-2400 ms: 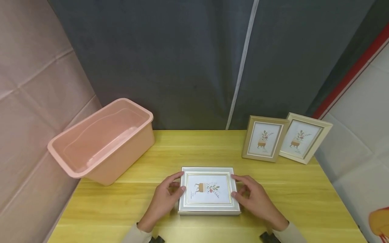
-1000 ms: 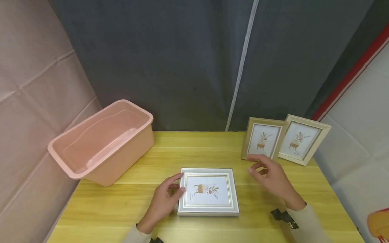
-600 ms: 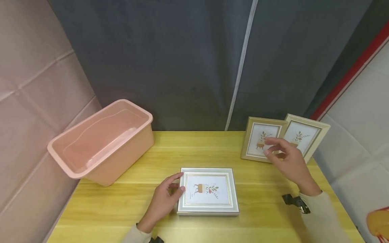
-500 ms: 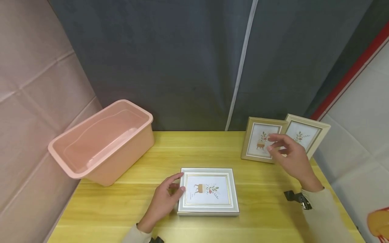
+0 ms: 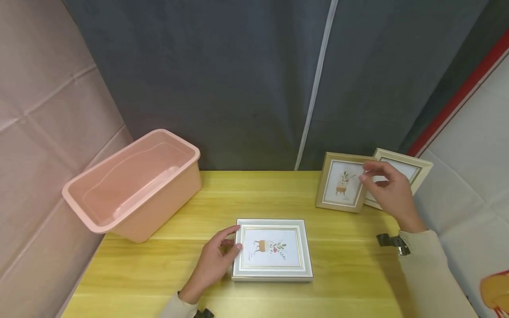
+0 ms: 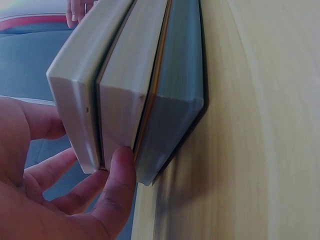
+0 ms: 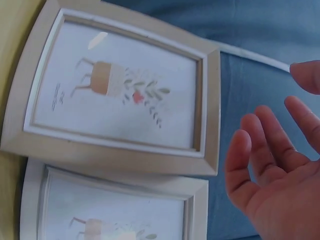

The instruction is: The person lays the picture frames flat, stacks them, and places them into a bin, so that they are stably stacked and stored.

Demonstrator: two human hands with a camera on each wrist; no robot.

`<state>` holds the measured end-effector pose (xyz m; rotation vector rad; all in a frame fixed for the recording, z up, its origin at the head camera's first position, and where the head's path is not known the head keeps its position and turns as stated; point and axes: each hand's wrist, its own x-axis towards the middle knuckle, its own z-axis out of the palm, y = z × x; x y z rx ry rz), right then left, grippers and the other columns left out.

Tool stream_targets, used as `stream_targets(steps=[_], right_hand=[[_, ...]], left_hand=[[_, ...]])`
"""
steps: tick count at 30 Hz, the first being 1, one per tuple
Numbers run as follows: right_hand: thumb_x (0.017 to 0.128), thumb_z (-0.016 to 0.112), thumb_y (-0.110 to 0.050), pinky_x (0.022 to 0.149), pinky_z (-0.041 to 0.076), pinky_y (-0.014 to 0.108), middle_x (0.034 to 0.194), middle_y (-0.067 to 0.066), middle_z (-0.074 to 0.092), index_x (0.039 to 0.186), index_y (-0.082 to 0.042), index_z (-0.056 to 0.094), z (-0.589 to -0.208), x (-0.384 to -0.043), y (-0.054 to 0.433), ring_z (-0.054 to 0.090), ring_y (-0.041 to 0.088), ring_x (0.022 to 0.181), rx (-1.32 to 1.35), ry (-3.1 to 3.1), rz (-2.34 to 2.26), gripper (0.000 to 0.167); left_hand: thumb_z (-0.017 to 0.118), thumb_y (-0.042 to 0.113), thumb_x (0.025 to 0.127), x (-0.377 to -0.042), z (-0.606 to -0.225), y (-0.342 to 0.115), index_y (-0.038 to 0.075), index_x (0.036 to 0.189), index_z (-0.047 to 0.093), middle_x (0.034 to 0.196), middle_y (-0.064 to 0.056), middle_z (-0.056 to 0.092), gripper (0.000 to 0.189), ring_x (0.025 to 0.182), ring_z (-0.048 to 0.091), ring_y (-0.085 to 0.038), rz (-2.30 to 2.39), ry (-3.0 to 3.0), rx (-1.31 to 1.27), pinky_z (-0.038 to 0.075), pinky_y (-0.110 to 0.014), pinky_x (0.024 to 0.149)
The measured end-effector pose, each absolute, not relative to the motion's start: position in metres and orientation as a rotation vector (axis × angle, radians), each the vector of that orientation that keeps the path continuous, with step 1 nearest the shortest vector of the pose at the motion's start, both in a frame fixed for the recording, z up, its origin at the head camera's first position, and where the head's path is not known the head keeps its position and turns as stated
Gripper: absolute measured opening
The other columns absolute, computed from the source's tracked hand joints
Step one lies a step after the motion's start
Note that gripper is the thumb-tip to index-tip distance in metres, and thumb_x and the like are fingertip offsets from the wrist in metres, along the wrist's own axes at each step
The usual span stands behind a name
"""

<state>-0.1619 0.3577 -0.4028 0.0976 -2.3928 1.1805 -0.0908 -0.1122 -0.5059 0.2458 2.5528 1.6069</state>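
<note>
My left hand touches the left side of a stack of picture frames lying flat on the table. In the left wrist view three frames show in the stack, with the thumb against the middle one's edge. My right hand hangs with bent, empty fingers in front of two upright picture frames at the back right. The tan frame stands ahead of the cream frame, part of which is behind the hand. In the right wrist view the fingers are apart from both.
A pink plastic tub stands at the back left of the wooden table. Behind the table hangs a dark grey curtain. A pale wall covering lies close on the right, with an orange-yellow item at the edge.
My right hand has left the stack's right side and moved right and away from me to the upright frames. My left hand has stayed at the stack's left edge.
</note>
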Motion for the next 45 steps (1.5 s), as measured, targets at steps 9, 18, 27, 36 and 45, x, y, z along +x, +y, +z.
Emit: stream_targets(steps=[9, 18, 27, 36, 45], right_hand=[[0.097, 0.078, -0.023, 0.081, 0.046, 0.008, 0.128, -0.016, 0.068, 0.135, -0.01, 0.07, -0.406, -0.177, 0.375, 0.056, -0.007, 0.111, -0.002, -2.4, 1.105, 0.041], [0.101, 0.071, -0.035, 0.101, 0.046, 0.013, 0.148, 0.008, 0.054, 0.144, -0.014, 0.064, -0.411, -0.192, 0.389, 0.046, 0.013, 0.139, -0.076, -2.538, 1.067, 0.049], [0.1, 0.074, -0.019, 0.083, 0.037, 0.002, 0.153, 0.021, 0.052, 0.143, -0.009, 0.066, -0.426, -0.204, 0.398, 0.053, 0.035, 0.122, 0.087, -2.561, 1.001, 0.045], [0.105, 0.068, -0.029, 0.076, 0.043, 0.01, 0.15, 0.019, 0.057, 0.149, -0.021, 0.062, -0.429, -0.205, 0.409, 0.048, -0.004, 0.102, 0.073, -2.675, 1.02, 0.045], [0.103, 0.07, -0.04, 0.056, 0.044, 0.031, 0.12, -0.019, 0.064, 0.149, -0.03, 0.062, -0.424, -0.193, 0.414, 0.049, 0.015, 0.07, 0.031, -2.753, 1.102, 0.048]], left_hand=[[0.074, 0.025, 0.1, -0.089, -0.506, -0.113, 0.034, 0.146, 0.061, 0.147, -0.001, 0.063, 0.049, 0.117, 0.067, -0.024, 1.605, 2.528, 0.226, 0.059, -0.026, 0.073], [0.074, 0.025, 0.101, -0.091, -0.505, -0.115, 0.032, 0.147, 0.06, 0.149, -0.002, 0.062, 0.049, 0.118, 0.068, -0.026, 1.62, 2.519, 0.246, 0.06, -0.027, 0.076], [0.074, 0.023, 0.1, -0.089, -0.506, -0.114, 0.034, 0.147, 0.06, 0.148, 0.001, 0.062, 0.049, 0.118, 0.067, -0.025, 1.641, 2.49, 0.231, 0.06, -0.026, 0.073], [0.075, 0.022, 0.1, -0.089, -0.506, -0.114, 0.035, 0.146, 0.061, 0.146, 0.003, 0.063, 0.051, 0.117, 0.067, -0.023, 1.643, 2.483, 0.232, 0.06, -0.026, 0.074], [0.074, 0.024, 0.101, -0.089, -0.506, -0.113, 0.032, 0.148, 0.06, 0.148, -0.001, 0.062, 0.05, 0.116, 0.067, -0.025, 1.623, 2.5, 0.264, 0.06, -0.026, 0.074]])
